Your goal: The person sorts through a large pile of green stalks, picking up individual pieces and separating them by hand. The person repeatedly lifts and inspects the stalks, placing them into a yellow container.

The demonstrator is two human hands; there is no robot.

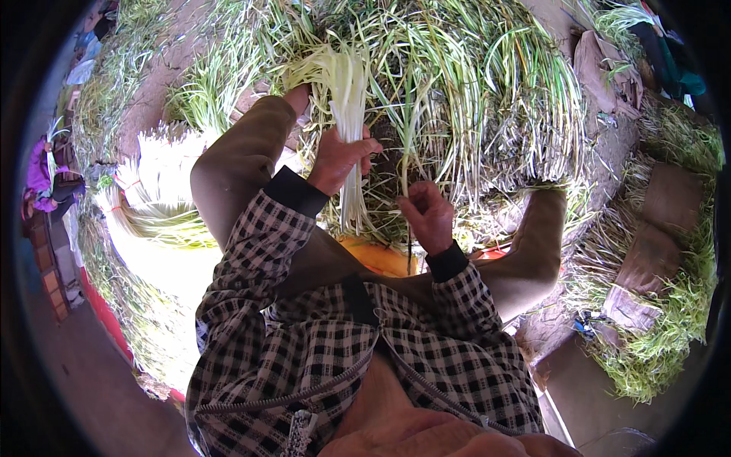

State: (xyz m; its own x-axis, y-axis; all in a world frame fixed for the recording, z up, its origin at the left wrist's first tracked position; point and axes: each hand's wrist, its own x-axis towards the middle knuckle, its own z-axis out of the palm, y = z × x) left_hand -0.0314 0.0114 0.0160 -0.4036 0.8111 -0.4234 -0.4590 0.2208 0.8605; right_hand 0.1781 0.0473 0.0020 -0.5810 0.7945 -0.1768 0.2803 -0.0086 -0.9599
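Note:
My left hand (342,157) is closed around a bundle of pale, long-leaved stalks (348,108), held upright with the pale stem ends pointing towards me and the yellowish leaves drooping at the top. To its right, my right hand (425,214) pinches the lower end of a single stalk (405,171) between thumb and fingers. Just beyond both hands lies a large heap of green, long-leaved stalks (480,85). What species the plants are, I cannot tell.
Pale stalk bundles (165,165), some tied with red bands, lie in bright light at left. A person in purple (43,171) sits far left, holding stalks. Brown sheets (651,257) lie on leaves at right. Another person's green sleeve (685,80) shows at top right.

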